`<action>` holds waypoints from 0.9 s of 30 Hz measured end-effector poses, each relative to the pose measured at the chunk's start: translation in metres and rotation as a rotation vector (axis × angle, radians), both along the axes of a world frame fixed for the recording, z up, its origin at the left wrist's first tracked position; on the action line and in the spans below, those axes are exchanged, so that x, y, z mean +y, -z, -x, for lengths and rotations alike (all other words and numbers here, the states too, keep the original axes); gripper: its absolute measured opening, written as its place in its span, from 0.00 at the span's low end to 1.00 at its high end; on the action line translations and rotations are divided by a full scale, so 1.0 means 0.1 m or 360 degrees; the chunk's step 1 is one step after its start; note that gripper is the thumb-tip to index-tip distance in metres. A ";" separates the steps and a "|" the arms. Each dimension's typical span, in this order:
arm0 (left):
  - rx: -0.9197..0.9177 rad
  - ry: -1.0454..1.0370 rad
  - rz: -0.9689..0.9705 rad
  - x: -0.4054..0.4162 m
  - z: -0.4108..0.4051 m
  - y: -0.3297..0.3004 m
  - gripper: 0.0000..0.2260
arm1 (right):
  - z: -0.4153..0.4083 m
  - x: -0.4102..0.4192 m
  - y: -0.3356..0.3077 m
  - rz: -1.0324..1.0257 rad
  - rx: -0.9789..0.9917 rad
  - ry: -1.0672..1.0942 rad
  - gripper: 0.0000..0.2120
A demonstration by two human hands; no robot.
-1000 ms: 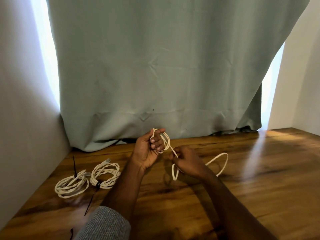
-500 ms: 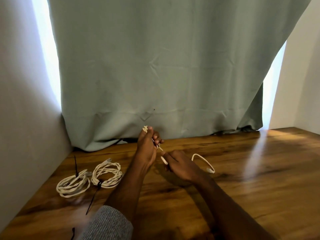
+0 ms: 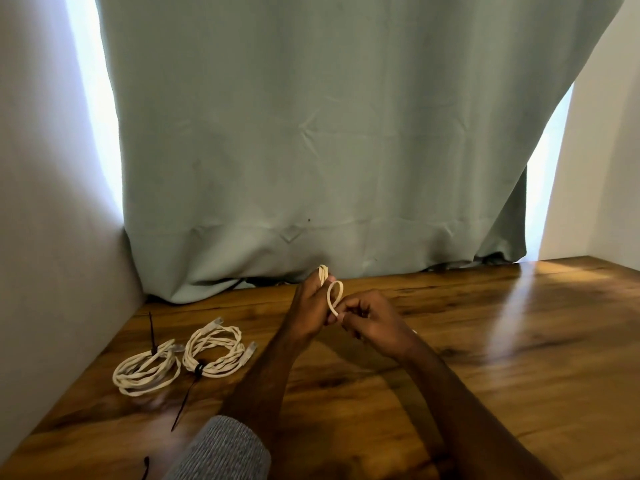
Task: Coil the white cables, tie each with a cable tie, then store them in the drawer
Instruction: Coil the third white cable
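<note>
My left hand (image 3: 313, 311) holds the third thin white cable (image 3: 335, 296) up above the brown wooden counter (image 3: 485, 341). The fingers of that hand are curled around the wound-up part, and a bit of the bundle pokes out at the top. My right hand (image 3: 372, 318) pinches the tail end of the same cable, right next to my left hand.

A moment ago a long loose piece of this cable trailed out to the right on the counter. Now it is gone from there. Only one small round loop stands between my two hands. So I think the coiling of this cable is almost done, and the last bit just needs to go onto the bundle.

Two other white cable coils lie on the counter to my left, touching each other. The left white coil (image 3: 147, 372) and the right white coil (image 3: 214, 355) each have a thin black cable tie (image 3: 199, 370) on them, with the long end sticking out.

Next I think this cable needs a tie too. A small black thing (image 3: 145, 471) lies at the near edge; it may be one. I cannot see any drawer here.
</note>
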State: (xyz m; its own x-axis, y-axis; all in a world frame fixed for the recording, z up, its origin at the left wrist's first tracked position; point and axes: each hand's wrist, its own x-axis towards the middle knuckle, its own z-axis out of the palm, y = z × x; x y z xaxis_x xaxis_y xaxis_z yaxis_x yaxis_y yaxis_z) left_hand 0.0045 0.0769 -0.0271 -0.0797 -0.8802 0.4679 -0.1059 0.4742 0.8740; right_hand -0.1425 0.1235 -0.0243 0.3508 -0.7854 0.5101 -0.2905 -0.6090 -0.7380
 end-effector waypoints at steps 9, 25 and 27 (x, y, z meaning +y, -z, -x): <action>0.0707 -0.0340 -0.0209 -0.14 -0.06 -0.15 0.05 | 0.16 -0.10 -0.03 0.0271 0.0744 0.0280 0.13; 0.0205 0.0290 -0.0407 0.07 0.36 0.06 0.14 | -0.08 0.03 -0.35 -0.0756 -0.2045 -0.0419 0.09; 0.0091 0.0417 -0.0441 0.08 0.38 0.12 0.15 | -0.05 -0.05 -0.30 -0.0751 -0.2113 -0.0284 0.07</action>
State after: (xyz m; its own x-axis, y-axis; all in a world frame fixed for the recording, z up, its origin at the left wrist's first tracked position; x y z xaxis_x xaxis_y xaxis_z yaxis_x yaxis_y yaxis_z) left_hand -0.0332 0.0847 -0.0388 -0.2996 -0.9271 0.2251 0.0401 0.2235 0.9739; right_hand -0.1370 0.1182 0.0056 -0.0632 -0.9686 0.2404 0.8215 -0.1872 -0.5385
